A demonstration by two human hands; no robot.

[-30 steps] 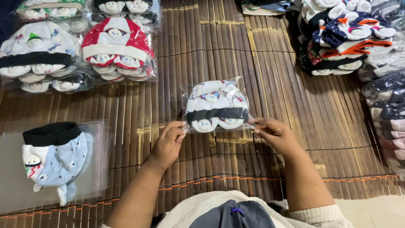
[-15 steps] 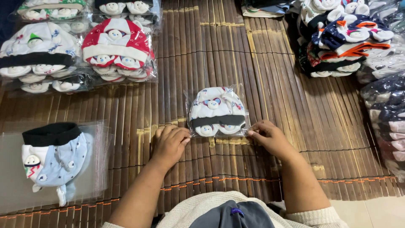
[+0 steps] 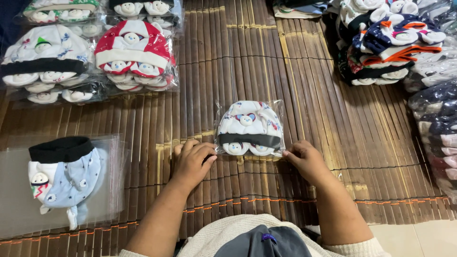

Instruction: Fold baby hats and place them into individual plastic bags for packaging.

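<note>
Pressing the bagged baby hat (image 3: pixel 249 127) flat on the bamboo mat (image 3: pixel 304 71), your left hand (image 3: pixel 191 162) and right hand (image 3: pixel 307 161) are resting loosely open at its bottom corners; sealing probably needs firm, even pressure.

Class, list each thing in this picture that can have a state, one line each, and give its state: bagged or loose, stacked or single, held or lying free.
Bagged hat set: in a clear bag, flat on the mat, both hands at its lower corners.
Left hand: fingers on the bag's left corner.
Right hand: fingertips on the bag's right corner.
Blue hat: unbagged, lying on empty clear bags.
Red set: bagged, stacked.
Right pile: loose, heaped.
</note>
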